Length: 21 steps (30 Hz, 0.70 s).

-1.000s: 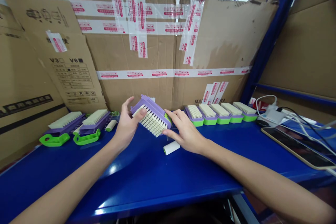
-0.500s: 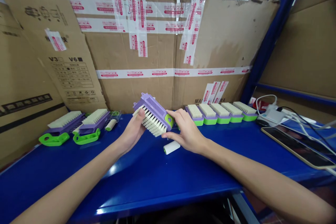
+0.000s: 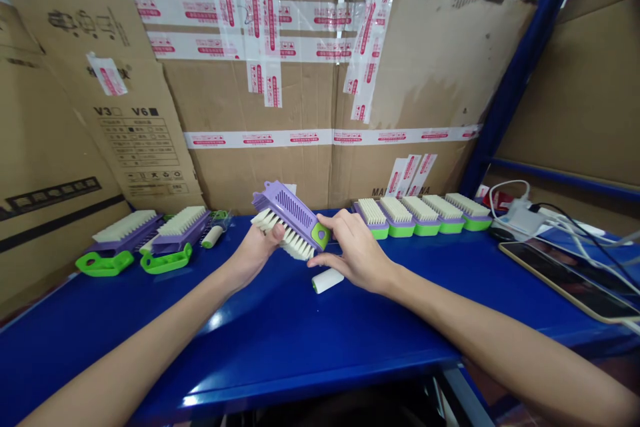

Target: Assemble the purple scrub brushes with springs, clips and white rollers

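Brush (image 3: 293,205): in the air above the surface (image 3: 300,347), tilted, end at R hand (image 3: 357,247) is lower. Vs 1 s ago it is turned: more of slotted purple side shows, less of the bristles (image 3: 299,247).
Green end (image 3: 320,235): now in clear view, earlier mostly hidden; for the work this prob. means it is easier to see & reach.
L hand (image 3: 253,250): came lower, to the bristle side; clamped on brush w/ thumb on bristles, other fingers mostly hidden.
R hand: approx. same place, clamped around green end, index above, thumb below.
White roller (image 3: 329,281): not moved, lies on surface near R hand, looks apart from it.
Five brushes (image 3: 421,209): same row at R, bristles up, green bases under.
Two brushes (image 3: 183,221): unchanged at L, w/ green handles (image 3: 167,261) in front; if attached, can't tell.
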Each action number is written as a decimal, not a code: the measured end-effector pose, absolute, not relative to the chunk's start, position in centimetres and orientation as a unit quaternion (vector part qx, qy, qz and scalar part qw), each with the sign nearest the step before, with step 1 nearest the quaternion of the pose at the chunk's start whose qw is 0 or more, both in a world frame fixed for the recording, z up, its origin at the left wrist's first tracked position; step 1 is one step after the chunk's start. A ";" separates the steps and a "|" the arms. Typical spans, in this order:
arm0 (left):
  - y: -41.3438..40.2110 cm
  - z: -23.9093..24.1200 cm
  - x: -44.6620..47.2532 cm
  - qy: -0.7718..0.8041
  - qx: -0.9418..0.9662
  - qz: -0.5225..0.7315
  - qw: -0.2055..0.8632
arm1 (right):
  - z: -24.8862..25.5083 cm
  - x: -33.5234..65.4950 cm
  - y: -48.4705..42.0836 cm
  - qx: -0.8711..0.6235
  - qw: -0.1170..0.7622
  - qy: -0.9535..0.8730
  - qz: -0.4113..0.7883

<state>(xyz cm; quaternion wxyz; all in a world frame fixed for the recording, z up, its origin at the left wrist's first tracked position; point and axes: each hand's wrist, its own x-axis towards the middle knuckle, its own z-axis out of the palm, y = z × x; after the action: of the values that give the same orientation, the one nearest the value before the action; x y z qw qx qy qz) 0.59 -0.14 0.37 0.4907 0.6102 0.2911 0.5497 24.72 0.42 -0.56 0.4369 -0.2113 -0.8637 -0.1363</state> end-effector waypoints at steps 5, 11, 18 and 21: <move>0.0 0.5 0.5 0.287 0.640 0.541 0.464 | -0.4 24.6 0.3 -0.202 0.435 -0.865 -0.145; -0.1 0.7 0.7 0.309 0.638 0.551 0.441 | -0.3 24.6 0.3 -0.199 0.437 -0.863 -0.155; -0.1 1.4 0.4 0.307 0.662 0.525 0.438 | -0.6 24.7 0.6 -0.201 0.424 -0.868 -0.164; -0.1 1.5 0.4 0.313 0.659 0.536 0.426 | -0.7 24.8 0.7 -0.199 0.423 -0.869 -0.163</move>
<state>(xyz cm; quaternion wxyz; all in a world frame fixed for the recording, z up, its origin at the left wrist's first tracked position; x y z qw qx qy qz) 0.44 -0.11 1.49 0.4260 0.6587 0.3125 0.5357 24.78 0.67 -0.74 0.4234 -0.1986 -0.8687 -0.1631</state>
